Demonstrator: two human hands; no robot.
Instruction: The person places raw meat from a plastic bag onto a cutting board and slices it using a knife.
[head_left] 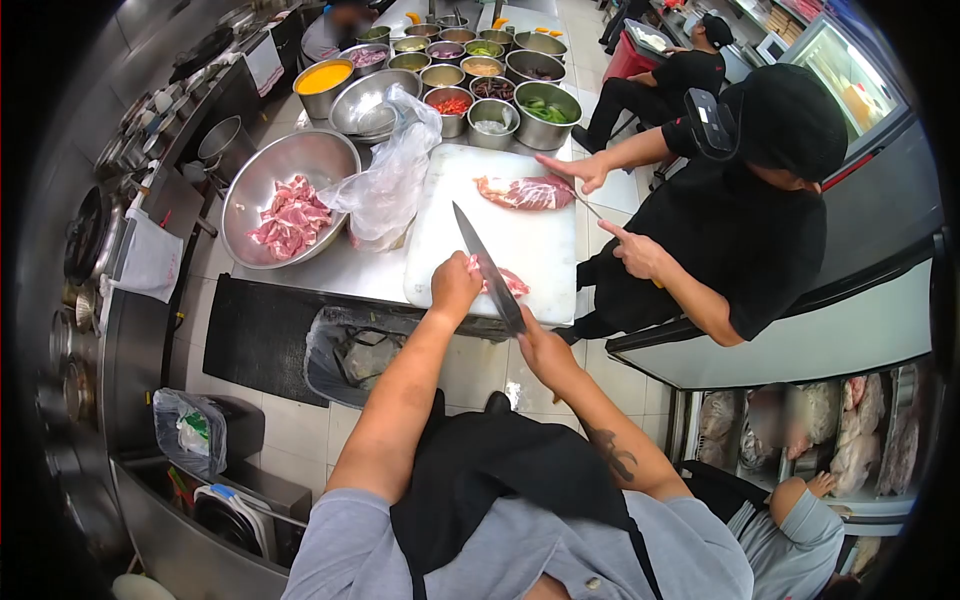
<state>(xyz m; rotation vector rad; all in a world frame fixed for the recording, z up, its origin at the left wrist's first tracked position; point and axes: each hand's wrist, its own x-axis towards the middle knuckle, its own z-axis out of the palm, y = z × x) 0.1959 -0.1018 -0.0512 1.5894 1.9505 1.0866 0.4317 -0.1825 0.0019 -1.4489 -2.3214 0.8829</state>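
Observation:
My right hand (548,352) grips the handle of a large knife (487,262), whose blade points up and left over the white cutting board (440,215). Left of the blade, my left hand (456,286) has its fingers curled against a small piece of meat (512,284), part of which lies behind the blade. A bigger piece of raw meat (525,193) rests near the board's far edge. Beside it a co-worker's hand (590,172) is spread, and that person's other hand (640,252) holds a thin knife.
A steel bowl (335,160) with cut meat stands left, next to a crumpled plastic bag (385,185). Behind are several steel containers, one with orange liquid (324,77). A co-worker (740,200) stands close at the right. A lined bin (345,365) is below the table edge.

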